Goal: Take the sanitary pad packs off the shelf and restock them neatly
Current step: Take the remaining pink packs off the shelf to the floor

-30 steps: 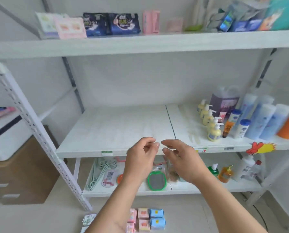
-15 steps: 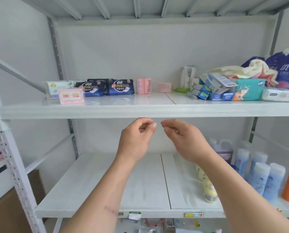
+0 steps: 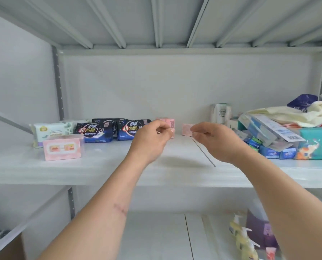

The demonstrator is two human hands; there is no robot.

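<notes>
While both forearms were raised over the front of the white shelf (image 3: 104, 171), the left hand (image 3: 152, 141) and the right hand (image 3: 215, 142) were held side by side, apart, above its bare middle. Each hand's fingers were curled loosely inward and nothing was gripped by either. Toward the back left of the same shelf, two dark blue sanitary pad packs (image 3: 94, 132) were seen lying next to each other, with a white pack (image 3: 49, 130) at their left and a pink box (image 3: 62, 146) set nearer the front. Two small pink packs (image 3: 186, 129) were partly hidden behind the hands. A heap of boxes (image 3: 272, 136) and a towel (image 3: 295, 114) was piled at the right.
</notes>
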